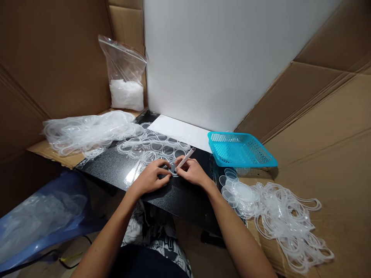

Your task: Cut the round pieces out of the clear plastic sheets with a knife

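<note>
My left hand [153, 177] rests on the black board [116, 166], its fingers pinched on a clear plastic sheet of round moulded discs [153, 146] that lies across the board. My right hand [191, 172] sits just to its right, fingers closed round a thin white stick-like tool [185, 158] whose lower end meets the sheet between the two hands. Both hands touch at the same spot near the board's middle.
A turquoise plastic basket [240, 148] stands right of the board. Loose clear discs and ring-shaped offcuts [278, 216] pile at the right; more clear plastic [87, 131] heaps at the left. A zip bag of white material [126, 83] stands behind. Cardboard walls surround.
</note>
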Demonstrator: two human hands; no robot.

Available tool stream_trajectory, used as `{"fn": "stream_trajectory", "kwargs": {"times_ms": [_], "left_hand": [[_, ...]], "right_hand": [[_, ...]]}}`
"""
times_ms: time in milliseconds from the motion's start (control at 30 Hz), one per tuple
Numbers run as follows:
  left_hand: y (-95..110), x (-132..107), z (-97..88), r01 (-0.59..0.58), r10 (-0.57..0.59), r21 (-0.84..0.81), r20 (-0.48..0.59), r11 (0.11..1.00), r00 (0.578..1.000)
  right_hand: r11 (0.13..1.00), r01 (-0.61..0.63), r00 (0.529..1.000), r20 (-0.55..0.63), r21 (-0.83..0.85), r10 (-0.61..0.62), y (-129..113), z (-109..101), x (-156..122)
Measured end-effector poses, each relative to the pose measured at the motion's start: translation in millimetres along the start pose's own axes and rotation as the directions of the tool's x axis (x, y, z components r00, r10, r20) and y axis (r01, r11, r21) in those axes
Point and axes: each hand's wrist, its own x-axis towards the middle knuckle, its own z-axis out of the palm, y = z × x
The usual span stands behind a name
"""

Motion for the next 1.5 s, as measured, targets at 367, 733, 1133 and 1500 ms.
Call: {"fn": "stream_trajectory", "kwargs": {"times_ms": [367,733,1133,1500], "left_hand": [[-1.7,0.7,0.9,-0.017,0.017,0.029,0.009,0.999,1.0],[-2.8,1.3,2.3,0.011,-0.011,0.026,0.01,1.0,1.0],[-6.8,0.3,4.6,-0.001,0.0,0.01,0.015,1.0,1.0],[-3.8,1.9,-0.3,-0.022,0.022,0.032,0.023,0.999,1.0]], "right_hand": [[0.996,-0.018,0.999,0.029,-0.083,0.02,0.6,-3.9,-0.6],[0.91,0.291,0.957,0.09,-0.295,-0.277,-4.8,-8.4,-4.0],[0.713,0.242,0.917,-0.084,-0.658,-0.389,11.7,-13.1,1.9],[0.901,-0.107,0.725,-0.653,-0.42,-0.218,35.3,-36.8,6.1]]}}
